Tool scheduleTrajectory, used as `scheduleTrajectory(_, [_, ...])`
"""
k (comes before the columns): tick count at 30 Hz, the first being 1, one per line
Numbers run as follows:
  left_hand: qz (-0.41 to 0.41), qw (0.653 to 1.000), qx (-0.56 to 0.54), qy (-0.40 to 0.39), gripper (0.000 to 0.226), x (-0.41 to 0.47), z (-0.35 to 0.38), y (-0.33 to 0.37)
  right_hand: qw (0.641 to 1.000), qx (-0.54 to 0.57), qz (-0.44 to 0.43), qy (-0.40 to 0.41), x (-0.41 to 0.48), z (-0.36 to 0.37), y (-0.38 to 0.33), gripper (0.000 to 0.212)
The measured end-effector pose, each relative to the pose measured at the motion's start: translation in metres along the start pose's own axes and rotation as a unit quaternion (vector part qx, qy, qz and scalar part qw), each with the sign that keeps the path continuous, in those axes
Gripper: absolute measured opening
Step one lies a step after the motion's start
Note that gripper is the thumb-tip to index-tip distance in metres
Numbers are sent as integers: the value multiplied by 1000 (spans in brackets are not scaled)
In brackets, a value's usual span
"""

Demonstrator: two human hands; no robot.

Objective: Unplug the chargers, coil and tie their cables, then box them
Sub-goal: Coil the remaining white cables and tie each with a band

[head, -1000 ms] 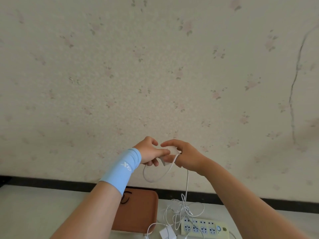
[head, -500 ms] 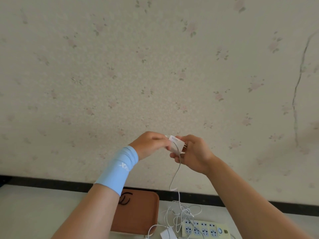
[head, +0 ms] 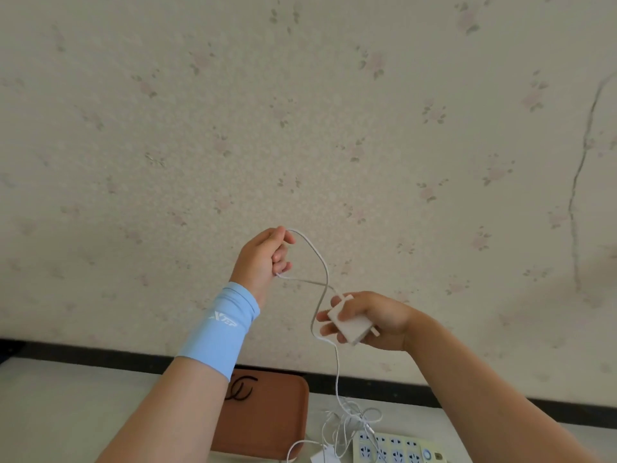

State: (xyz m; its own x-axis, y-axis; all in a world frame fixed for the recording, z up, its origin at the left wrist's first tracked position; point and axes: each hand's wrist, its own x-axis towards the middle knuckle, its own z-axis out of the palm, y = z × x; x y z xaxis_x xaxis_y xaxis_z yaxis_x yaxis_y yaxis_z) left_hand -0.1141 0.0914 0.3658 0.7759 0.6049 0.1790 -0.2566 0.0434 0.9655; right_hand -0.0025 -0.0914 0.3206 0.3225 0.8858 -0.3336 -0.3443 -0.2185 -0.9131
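My right hand (head: 370, 320) grips a white charger block (head: 349, 324), its prongs pointing right. The block's thin white cable (head: 319, 259) loops up to my left hand (head: 263, 259), which is raised higher and pinches the cable in curled fingers. From the right hand the cable hangs down to a tangled heap (head: 350, 421) on the table. A second white charger (head: 324, 456) lies at the bottom edge beside the pale yellow power strip (head: 397, 449). A brown box (head: 267, 419) lies flat below my left forearm, partly hidden by it.
A pale table (head: 66, 406) runs along a wall with flowered wallpaper (head: 300, 128) and a dark baseboard (head: 100, 350). A light blue sleeve (head: 220, 325) covers my left wrist. A crack runs down the wall at the right.
My hands have parted: the left rose up and left drawing out a loop of cable, the right dropped down and right with the charger block.
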Motion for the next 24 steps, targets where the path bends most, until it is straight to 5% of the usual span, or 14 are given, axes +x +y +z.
scheduleTrajectory(2, [-18, 998, -55, -2, 32, -2, 1, 3, 996, 81, -23, -35, 0, 4, -2, 19])
scheduleTrajectory(4, [-53, 986, -156, 6, 32, -2, 0, 5, 998, 44, -38, -34, 0, 8, -1, 17])
scheduleTrajectory(9, [-99, 961, -257, -18, 35, -3, -7, 14, 975, -131, -102, 150, 4, 10, 1, 17])
scheduleTrajectory(15, [-84, 953, -292, -10, 25, -8, -7, 14, 983, -152, -96, 32, 0, 11, 2, 29])
scheduleTrajectory(24, [-105, 929, -346, 81, 33, -4, 0, 4, 989, 26, -90, -114, 3, 14, 2, 21])
